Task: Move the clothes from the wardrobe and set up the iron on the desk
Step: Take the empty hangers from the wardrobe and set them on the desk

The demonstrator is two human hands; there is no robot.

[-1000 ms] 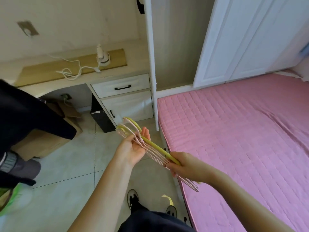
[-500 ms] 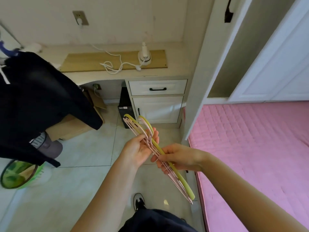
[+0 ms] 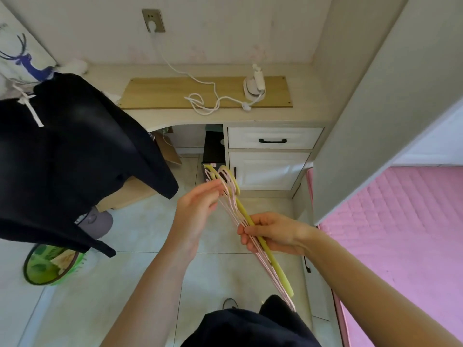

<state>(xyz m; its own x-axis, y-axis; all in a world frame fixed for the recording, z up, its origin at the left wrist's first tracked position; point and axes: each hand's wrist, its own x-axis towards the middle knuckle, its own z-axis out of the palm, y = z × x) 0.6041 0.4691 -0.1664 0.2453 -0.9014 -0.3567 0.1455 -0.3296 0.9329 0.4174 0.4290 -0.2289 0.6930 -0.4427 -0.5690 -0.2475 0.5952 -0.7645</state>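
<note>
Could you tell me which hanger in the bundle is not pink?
The yellow-green hanger, the thickest one, lying beside the thin pink hangers in the right hand.

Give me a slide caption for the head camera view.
Right hand grips a bundle of hangers, left hand touching the hooks; iron on desk.

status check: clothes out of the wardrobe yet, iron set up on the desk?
Done, apparently: the iron stands on the wooden board on the desk, cord running to the wall socket. In hand: right hand grips a bundle of empty hangers; left hand touches their hooks. A black garment hangs left. Left: the wardrobe's contents aren't visible.
</note>
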